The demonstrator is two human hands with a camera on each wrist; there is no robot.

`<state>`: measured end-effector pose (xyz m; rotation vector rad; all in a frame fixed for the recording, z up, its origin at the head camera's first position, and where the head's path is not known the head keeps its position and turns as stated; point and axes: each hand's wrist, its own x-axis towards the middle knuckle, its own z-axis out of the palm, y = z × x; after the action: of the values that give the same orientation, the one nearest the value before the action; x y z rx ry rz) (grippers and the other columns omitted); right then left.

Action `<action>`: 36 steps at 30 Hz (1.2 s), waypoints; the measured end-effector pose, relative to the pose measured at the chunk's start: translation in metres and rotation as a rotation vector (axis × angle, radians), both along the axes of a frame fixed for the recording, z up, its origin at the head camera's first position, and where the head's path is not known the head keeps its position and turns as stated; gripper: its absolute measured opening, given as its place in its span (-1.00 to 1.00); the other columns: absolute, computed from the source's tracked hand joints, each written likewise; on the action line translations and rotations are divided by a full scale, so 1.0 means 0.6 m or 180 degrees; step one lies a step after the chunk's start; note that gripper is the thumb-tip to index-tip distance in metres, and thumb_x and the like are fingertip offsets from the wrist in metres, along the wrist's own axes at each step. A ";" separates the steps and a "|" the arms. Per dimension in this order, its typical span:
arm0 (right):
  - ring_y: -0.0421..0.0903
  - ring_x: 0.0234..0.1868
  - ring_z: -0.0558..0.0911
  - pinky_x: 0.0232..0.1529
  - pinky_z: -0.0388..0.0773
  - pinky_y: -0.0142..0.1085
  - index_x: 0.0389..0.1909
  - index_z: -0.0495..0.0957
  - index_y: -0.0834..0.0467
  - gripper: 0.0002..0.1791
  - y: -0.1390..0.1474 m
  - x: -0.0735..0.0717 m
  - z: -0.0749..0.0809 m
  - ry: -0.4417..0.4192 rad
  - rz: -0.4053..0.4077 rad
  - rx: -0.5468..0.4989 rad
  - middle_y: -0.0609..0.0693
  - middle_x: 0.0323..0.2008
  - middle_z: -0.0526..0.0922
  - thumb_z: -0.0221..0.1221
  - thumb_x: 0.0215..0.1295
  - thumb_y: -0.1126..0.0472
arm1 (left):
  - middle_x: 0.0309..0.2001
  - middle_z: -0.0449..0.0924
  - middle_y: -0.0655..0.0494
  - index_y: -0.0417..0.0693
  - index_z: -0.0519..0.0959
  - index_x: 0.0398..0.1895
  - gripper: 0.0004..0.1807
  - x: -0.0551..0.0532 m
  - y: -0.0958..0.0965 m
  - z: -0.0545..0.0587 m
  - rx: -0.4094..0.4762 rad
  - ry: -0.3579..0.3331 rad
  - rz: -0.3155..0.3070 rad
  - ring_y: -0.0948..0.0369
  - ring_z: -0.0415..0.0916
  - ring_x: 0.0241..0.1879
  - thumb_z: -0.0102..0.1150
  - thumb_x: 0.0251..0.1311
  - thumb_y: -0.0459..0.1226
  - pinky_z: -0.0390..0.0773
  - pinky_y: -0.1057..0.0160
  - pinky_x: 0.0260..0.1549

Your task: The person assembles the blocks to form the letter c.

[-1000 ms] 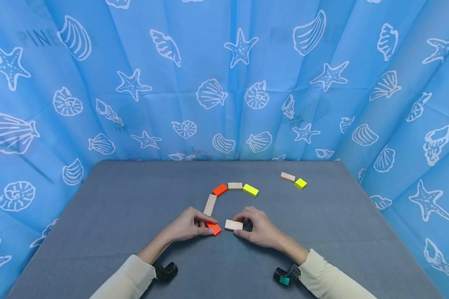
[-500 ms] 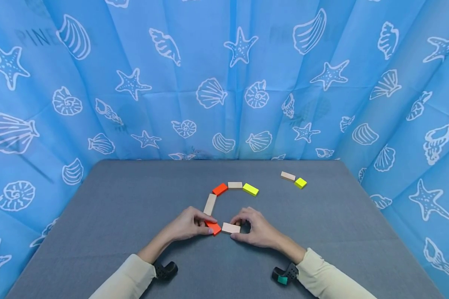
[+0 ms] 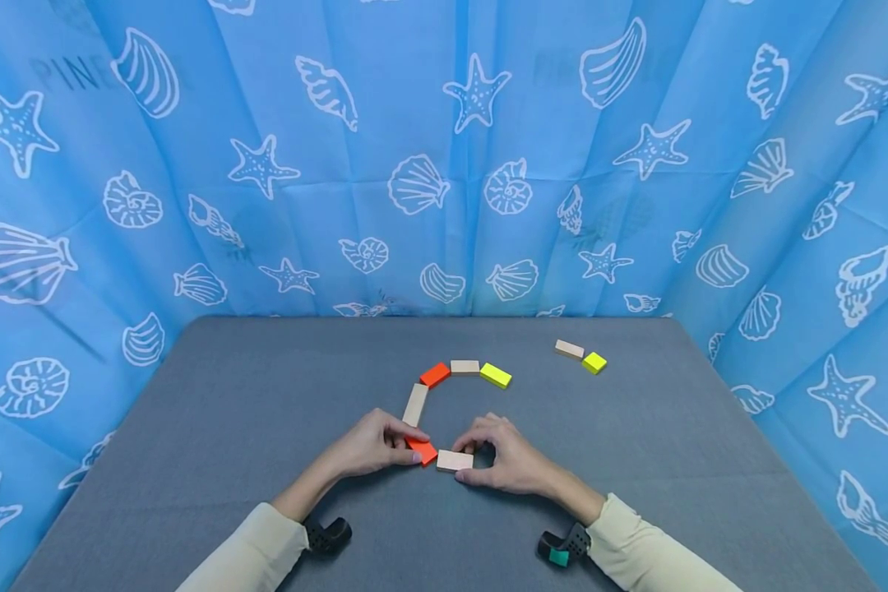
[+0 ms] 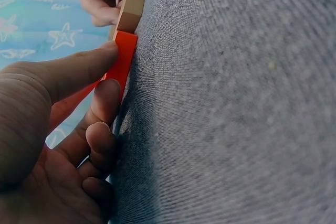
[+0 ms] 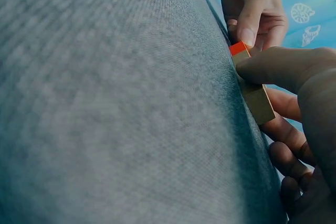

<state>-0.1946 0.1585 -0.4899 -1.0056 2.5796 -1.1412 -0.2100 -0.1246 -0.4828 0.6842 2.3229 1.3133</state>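
Observation:
My left hand (image 3: 370,446) pinches a red block (image 3: 423,451) between thumb and fingers at the near left of a curve of blocks. Just right of it, my right hand (image 3: 509,457) pinches a plain wooden block (image 3: 455,461) by its long sides. In the left wrist view the end of this wooden block (image 4: 131,11) meets the end of the red block (image 4: 125,59). The right wrist view shows the thumb pressed along the wooden block (image 5: 258,104). Behind the left fingers, another plain wooden block (image 3: 416,405) leads away from the red one.
Farther along the curve lie a second red block (image 3: 435,375), a plain block (image 3: 464,367) and a yellow block (image 3: 496,376). At the back right, another plain block (image 3: 569,349) touches a yellow block (image 3: 594,363). A blue curtain (image 3: 414,238) hangs behind the grey table (image 3: 266,370).
My right hand has slid the wooden block left up to the red block, then slightly toward me. The left hand has stayed in place on the red block.

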 end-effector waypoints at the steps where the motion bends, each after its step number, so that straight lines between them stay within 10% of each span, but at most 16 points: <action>1: -0.19 -0.17 0.45 -0.10 0.28 -0.17 -0.07 0.70 -0.21 -0.72 0.000 0.000 0.000 -0.0007 0.0004 0.0000 -0.32 -0.28 0.55 0.44 0.20 -0.05 | -0.53 0.52 0.23 -0.06 0.76 0.03 -0.69 0.000 0.000 0.000 0.0000 0.0000 0.0001 0.29 0.37 -0.54 0.44 0.20 -0.32 0.31 0.37 -0.55; 36: -0.20 -0.13 0.47 -0.06 0.26 -0.16 -0.06 0.71 -0.20 -0.68 0.004 -0.002 -0.003 -0.0076 0.0089 -0.0034 -0.31 -0.26 0.57 0.45 0.17 -0.09 | -0.52 0.51 0.22 -0.06 0.75 0.03 -0.69 0.000 0.000 0.003 0.0027 -0.0051 -0.0037 0.31 0.35 -0.54 0.42 0.21 -0.33 0.30 0.37 -0.55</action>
<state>-0.1958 0.1612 -0.4918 -1.0205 2.5355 -1.1540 -0.2100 -0.1248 -0.4811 0.6862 2.2987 1.3193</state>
